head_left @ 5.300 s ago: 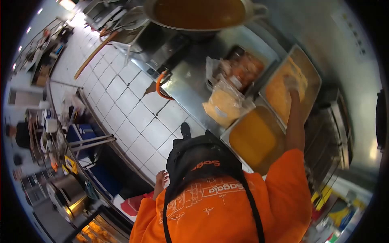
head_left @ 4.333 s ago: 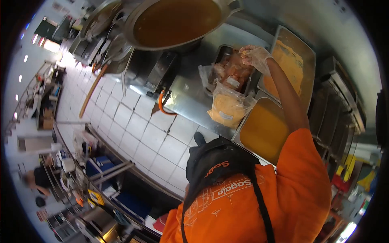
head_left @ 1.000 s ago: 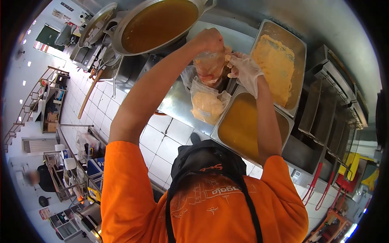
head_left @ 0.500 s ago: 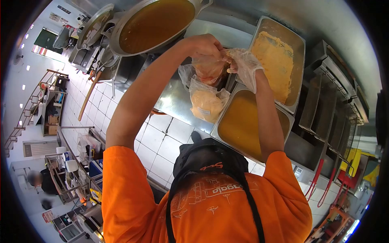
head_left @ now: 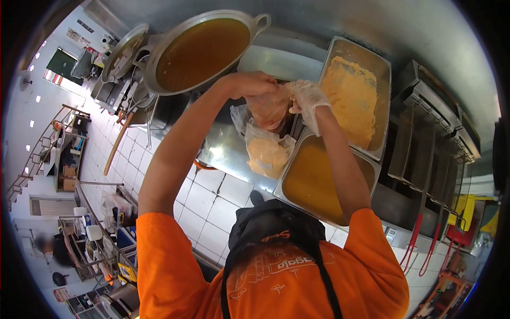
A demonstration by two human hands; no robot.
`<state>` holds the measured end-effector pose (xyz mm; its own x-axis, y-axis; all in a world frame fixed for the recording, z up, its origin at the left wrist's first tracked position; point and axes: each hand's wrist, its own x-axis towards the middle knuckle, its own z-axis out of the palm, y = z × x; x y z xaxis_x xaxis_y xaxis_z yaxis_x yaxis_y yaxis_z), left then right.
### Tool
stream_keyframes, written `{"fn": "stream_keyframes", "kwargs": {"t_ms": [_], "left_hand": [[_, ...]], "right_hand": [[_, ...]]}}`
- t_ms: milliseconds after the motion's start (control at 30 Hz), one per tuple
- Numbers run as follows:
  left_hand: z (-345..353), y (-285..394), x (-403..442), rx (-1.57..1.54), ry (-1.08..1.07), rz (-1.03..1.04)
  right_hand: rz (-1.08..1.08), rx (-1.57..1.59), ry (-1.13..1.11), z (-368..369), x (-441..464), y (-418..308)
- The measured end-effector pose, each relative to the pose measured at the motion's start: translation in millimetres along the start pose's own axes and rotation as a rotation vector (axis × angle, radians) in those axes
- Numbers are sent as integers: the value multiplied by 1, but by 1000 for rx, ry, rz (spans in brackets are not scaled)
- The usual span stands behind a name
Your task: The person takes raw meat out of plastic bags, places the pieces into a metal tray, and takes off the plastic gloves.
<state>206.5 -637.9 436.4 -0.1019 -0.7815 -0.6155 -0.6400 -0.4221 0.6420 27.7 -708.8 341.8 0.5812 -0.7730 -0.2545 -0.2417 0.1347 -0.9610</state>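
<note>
With the clear bag of meat [head_left: 269, 110] as the dial's centre on the steel counter [head_left: 226, 143], the bare left hand [head_left: 254, 85] grips its top at 11 o'clock, while the plastic-gloved right hand [head_left: 308, 97] meets it closely at 2 o'clock, its finger closure impossible to tell. A bag of pale orange powder [head_left: 267, 158] sits at 6 o'clock, a tray of orange liquid [head_left: 319, 178] between 4 and 5, a powder-coated tray [head_left: 382, 101] at 3, and a wide pan of brown liquid [head_left: 204, 48] between 10 and 11.
</note>
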Motion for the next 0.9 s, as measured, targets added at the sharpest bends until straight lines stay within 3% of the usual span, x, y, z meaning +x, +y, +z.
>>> {"fn": "stream_keyframes", "kwargs": {"t_ms": [133, 233, 367, 433, 500, 567, 633, 733, 800, 833, 900], "left_hand": [[2, 1, 9, 157, 56, 17], [-1, -6, 20, 79, 2, -14], [-7, -7, 28, 87, 9, -95], [-9, -11, 35, 112, 50, -94], [-3, 0, 22, 97, 103, -66], [-1, 3, 20, 141, 125, -21], [-2, -4, 21, 216, 127, 44], [-5, -6, 19, 311, 84, -39], [-12, -7, 19, 279, -2, -117], [-14, -7, 18, 264, -45, -157], [-9, 3, 7, 184, 16, -216]], "right_hand": [[108, 305, -159, 1, -36, -30], [157, 493, -221, 3, -31, -21], [193, 367, -121, 11, -24, -25], [-187, 19, -203, 6, 17, 26], [-189, 11, -220, 5, 24, 32], [185, 362, -188, 6, -7, -4], [105, 331, -199, 2, -11, -6], [45, 296, -189, 5, -12, -1], [-183, 130, -147, 9, 2, 14], [-397, -27, -107, 14, 24, 41], [-417, -51, -77, 20, 25, 45]]}}
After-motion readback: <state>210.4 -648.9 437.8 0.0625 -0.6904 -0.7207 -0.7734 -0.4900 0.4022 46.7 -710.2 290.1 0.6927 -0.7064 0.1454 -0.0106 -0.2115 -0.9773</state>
